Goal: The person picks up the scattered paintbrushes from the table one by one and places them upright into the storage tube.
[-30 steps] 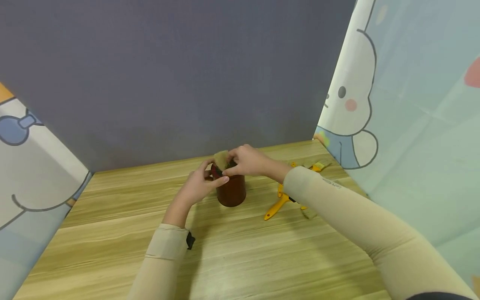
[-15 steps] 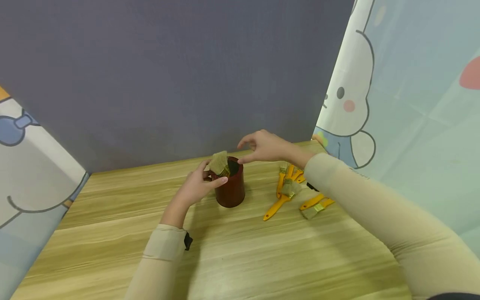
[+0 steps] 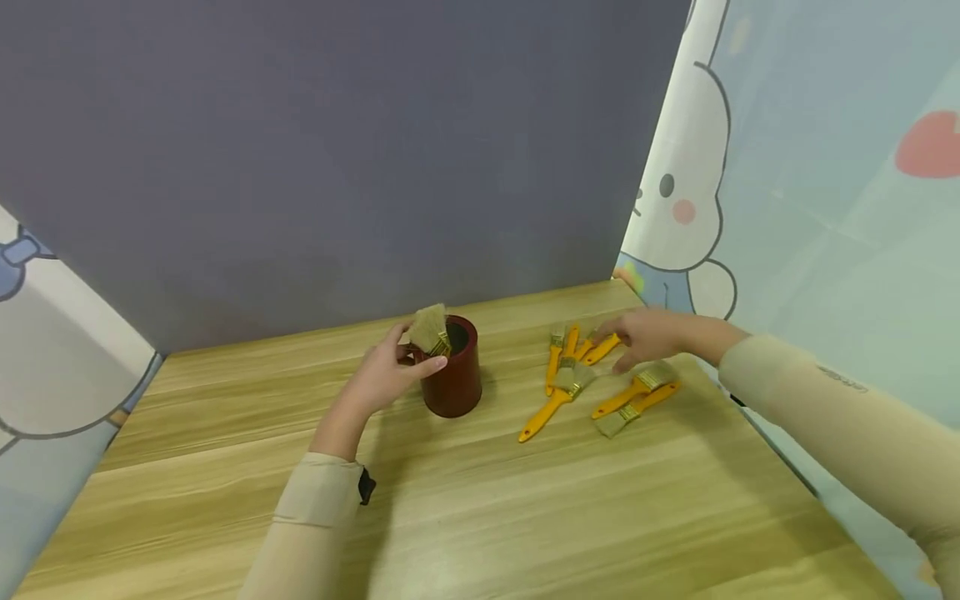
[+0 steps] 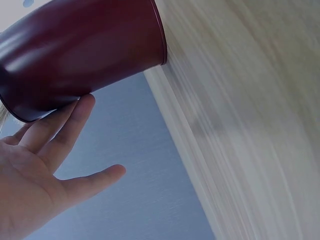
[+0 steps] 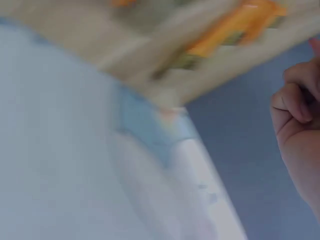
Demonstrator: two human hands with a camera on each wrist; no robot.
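Observation:
A dark red cup (image 3: 453, 375) stands on the wooden table (image 3: 525, 517) with one brush (image 3: 430, 327) in it, bristles up. My left hand (image 3: 393, 367) holds the cup, thumb on its front and fingers at the far rim. In the left wrist view a finger (image 4: 67, 127) lies straight against the cup (image 4: 80, 55). Several yellow-handled brushes (image 3: 558, 387) lie loose to the right. My right hand (image 3: 630, 342) hovers over them with loosely curled fingers (image 5: 295, 100) and holds nothing. The right wrist view is blurred.
A grey backdrop (image 3: 337, 167) closes the table's far edge. Cartoon-print curtains hang on the left (image 3: 52, 333) and the right (image 3: 787, 208). Bare wood stretches in front of the cup toward me.
My right hand has let go of the brush in the cup and swung right and down to the loose brushes. My left hand stays on the cup.

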